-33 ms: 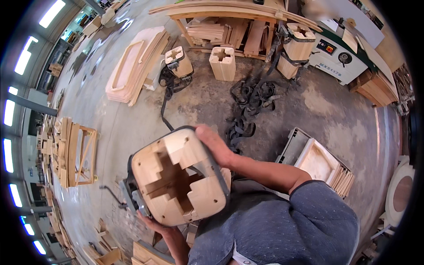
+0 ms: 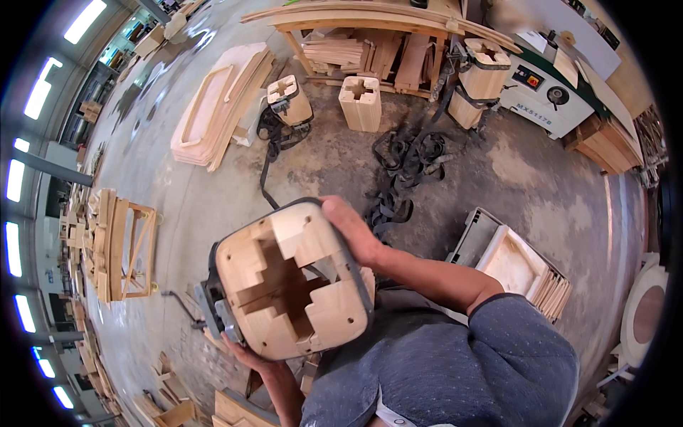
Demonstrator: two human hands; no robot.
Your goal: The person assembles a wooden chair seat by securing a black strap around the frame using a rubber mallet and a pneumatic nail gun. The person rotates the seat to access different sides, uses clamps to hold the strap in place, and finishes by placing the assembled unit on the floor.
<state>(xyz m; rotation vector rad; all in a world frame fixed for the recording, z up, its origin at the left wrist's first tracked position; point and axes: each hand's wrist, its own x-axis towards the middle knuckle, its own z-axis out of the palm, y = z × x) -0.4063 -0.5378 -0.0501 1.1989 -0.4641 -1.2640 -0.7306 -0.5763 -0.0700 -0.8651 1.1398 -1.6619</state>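
Note:
Close in front of me is a pale wooden block [image 2: 252,257] with rounded corners, a stepped cross-shaped hollow and small dark holes in its end face. A dark strap [image 2: 361,285] runs round its sides, with a metal buckle [image 2: 226,315] at the lower left. My right hand [image 2: 353,231] grips the upper right side over the strap, thumb and fingers wrapped around it. My left hand [image 2: 250,357] holds the lower left side beside the buckle; its fingers are mostly hidden beneath the block. A bent dark metal handle [image 2: 181,304] sticks out left of the buckle.
Similar wooden blocks stand on the floor ahead: a strapped one [image 2: 290,107], a bare one [image 2: 361,110] and a strapped stack [image 2: 484,67]. Tangled black straps [image 2: 405,160] lie between. A workbench [image 2: 356,20], a machine [image 2: 544,96] and a crate of boards [image 2: 516,260] surround me.
The strapped block has shifted slightly to the right, with both hands still on it. Nothing else has visibly moved.

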